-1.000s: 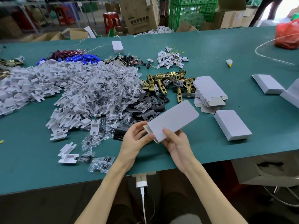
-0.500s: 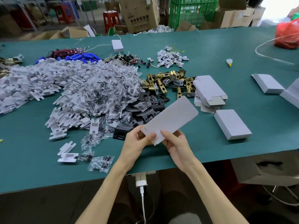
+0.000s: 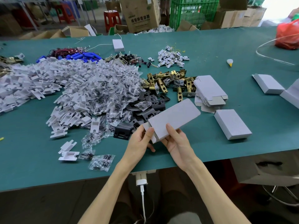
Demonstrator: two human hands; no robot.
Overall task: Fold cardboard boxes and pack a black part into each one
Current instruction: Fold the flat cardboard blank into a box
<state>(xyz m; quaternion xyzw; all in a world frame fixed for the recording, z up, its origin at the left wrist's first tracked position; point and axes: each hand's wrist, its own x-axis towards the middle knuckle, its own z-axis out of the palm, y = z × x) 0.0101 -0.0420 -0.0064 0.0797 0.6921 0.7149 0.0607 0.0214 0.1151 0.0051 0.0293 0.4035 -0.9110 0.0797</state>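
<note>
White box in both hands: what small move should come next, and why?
The left hand and right hand grip the white box at its near end. It looks squared up, and an end flap sticks out by the left thumb. So probably: tuck that flap in with the thumb. Whether anything is inside cannot be seen.

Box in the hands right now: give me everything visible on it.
The box is a long, flat, pale grey cardboard carton, plain and unprinted. It is held above the green table, angled with its far end away and right, over the black parts. The near end looks open, a small flap showing. The left hand pinches that near corner; the right hand grips the near edge, thumb on top.
</note>
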